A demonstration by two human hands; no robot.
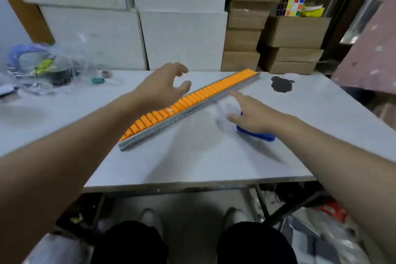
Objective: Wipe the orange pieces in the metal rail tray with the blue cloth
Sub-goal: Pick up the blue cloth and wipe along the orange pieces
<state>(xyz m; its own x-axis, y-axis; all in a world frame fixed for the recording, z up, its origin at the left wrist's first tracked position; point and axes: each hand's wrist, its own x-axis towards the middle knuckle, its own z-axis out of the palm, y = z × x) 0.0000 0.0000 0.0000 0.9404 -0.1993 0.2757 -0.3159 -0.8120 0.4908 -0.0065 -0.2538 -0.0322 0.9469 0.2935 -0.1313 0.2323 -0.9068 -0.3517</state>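
Dark-trousered knees (192,244) sit lowest in view, below the counter (192,167) edge. On the counter lies the metal rail tray (188,112), set diagonally, its row of orange pieces (192,97) running from near left to far right. Left hand (165,85) hovers over the tray's middle, fingers curled apart, gripping nothing. Right hand (250,113) rests spread on the blue cloth (257,134) just beside the tray, index finger pointing toward the rail.
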